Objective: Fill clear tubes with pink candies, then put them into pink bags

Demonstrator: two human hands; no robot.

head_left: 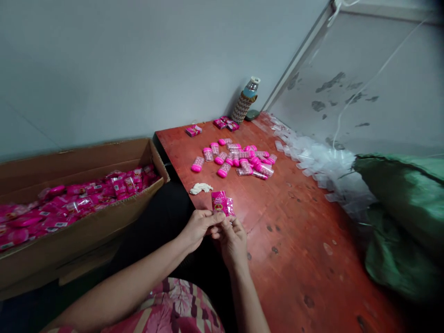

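Observation:
My left hand (198,227) and my right hand (233,237) meet at the table's near edge, both closed. Their thumbs and fingertips pinch a small pink printed wrapper (218,200), its printed face upright. A shiny second part shows at its right side; whether it is a separate piece I cannot tell. Just beyond the hands lies a crumpled white cloth scrap (201,188). Farther back, small clear containers with pink caps (244,165) lie in a loose heap, with pale round pieces inside. The fingers hide the wrapper's lower part.
A cardboard box (104,147) at the left holds many pink wrapped packs (86,196). Pink printed stacks (193,130) and a bottle in a woven cover (243,104) stand at the back of the red table (294,249). Clear plastic pieces (317,159) and a green sack (402,217) lie right.

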